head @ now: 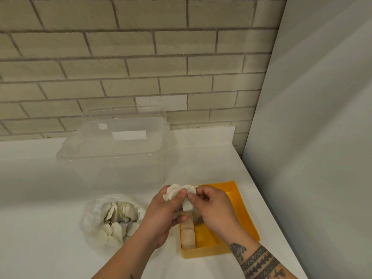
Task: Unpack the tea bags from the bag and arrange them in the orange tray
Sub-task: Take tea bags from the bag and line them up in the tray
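My left hand grips a bunch of round white tea bags above the near-left part of the orange tray. My right hand pinches one tea bag of that bunch between thumb and fingers. A row of tea bags stands along the tray's left wall. To the left lies an open clear plastic bag holding several more tea bags.
A large clear plastic tub with its lid stands behind the bag, against the brick wall. A grey panel rises along the counter's right edge, close to the tray. The white counter stretches away to the left.
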A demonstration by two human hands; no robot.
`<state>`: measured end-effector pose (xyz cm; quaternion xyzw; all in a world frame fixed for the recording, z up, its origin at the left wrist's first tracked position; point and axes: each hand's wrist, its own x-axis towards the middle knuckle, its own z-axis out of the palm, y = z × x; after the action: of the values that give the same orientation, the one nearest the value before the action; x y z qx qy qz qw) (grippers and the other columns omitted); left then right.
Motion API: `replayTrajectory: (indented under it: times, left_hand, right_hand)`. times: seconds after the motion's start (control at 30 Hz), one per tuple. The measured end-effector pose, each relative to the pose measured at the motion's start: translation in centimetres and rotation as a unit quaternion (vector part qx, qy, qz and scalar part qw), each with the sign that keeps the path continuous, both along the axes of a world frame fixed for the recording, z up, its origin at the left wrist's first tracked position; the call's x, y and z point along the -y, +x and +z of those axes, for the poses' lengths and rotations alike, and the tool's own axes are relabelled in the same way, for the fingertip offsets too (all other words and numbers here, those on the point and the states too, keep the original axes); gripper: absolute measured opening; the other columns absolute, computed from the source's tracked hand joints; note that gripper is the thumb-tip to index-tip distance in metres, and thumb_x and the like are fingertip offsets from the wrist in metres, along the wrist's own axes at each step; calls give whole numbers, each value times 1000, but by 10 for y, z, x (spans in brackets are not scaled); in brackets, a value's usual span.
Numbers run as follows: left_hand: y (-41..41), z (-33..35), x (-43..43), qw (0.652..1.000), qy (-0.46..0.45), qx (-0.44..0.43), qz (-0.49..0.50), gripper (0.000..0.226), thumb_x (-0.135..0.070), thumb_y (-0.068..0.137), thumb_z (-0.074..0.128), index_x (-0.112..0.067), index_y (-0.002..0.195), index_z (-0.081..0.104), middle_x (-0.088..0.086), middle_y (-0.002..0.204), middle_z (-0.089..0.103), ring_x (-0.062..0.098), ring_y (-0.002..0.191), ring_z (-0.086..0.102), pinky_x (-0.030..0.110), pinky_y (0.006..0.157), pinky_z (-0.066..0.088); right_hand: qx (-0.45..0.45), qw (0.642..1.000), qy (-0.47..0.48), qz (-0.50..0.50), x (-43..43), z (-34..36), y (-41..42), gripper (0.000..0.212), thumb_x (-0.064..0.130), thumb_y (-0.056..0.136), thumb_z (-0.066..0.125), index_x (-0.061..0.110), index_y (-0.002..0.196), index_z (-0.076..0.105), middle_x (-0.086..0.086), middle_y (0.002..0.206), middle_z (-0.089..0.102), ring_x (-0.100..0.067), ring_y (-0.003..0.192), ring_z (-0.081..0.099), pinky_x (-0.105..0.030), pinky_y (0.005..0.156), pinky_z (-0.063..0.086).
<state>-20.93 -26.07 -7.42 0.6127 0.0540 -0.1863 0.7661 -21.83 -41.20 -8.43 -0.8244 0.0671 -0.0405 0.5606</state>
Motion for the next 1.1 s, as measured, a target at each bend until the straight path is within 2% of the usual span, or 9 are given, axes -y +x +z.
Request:
replayTrajectory:
  times: [0.1,0.27,0.37,0.5,0.63,0.77,0.87,0.93,1.1]
  left_hand:
    - [0,-2,-1,1000,14,18,0,28,-23,93,71,-12,117,62,4,94,74,14,82,72,27,61,54]
    - [1,-4,2,997,52,45,35,23,-15,89,76,-18,111,69,8,99,76,17,84,74,26,61,55]
    - [4,-6,3,996,57,50,54,21,-14,89,76,-18,109,70,8,98,76,15,82,74,26,61,55]
    - [6,-10,2,994,73,50,67,15,-14,93,72,-18,107,70,8,94,75,16,79,73,28,61,55]
    - [10,-26,-4,981,165,42,89,6,-19,97,64,-20,102,68,7,92,75,20,80,72,28,59,57]
    - [11,-47,-8,965,257,13,46,10,-26,94,69,-19,100,65,10,92,73,22,74,70,28,56,57]
    - [9,-56,-9,962,273,1,13,14,-24,93,71,-17,102,63,13,90,73,22,66,69,28,54,56]
    - [10,-58,-9,962,272,2,9,13,-23,93,71,-16,101,63,14,90,73,22,66,69,29,55,57]
    - [10,-57,-9,962,273,1,10,13,-23,93,71,-17,101,63,14,89,72,22,66,69,26,53,55]
  right_hand:
    - [6,1000,18,-10,6,2,1,11,33,90,73,24,84,74,9,78,73,-3,72,66,-19,66,51]
    - [3,999,48,23,12,4,1,7,30,88,76,26,94,75,10,88,76,-5,83,70,-26,77,58]
    - [-14,997,44,56,16,4,0,2,24,88,77,26,87,75,12,82,74,-2,77,68,-24,73,56]
    - [-28,999,7,36,25,0,5,8,23,87,77,24,80,74,16,71,68,5,66,60,-14,64,48]
    - [-55,998,-37,-15,43,-14,10,7,28,87,77,24,84,72,10,81,72,-4,76,65,-17,67,45]
    - [-122,985,-118,4,50,-33,8,13,32,84,79,23,82,70,9,83,71,-6,80,65,-21,69,50]
    - [-174,971,-159,30,46,-45,7,14,34,83,80,23,87,72,11,87,71,-6,83,64,-22,72,50]
    - [-201,962,-180,41,41,-50,7,17,35,82,80,24,91,72,14,90,69,-3,82,61,-18,69,48]
    - [-218,952,-210,33,31,-54,12,17,37,79,81,25,83,69,13,85,67,-3,77,59,-18,59,41]
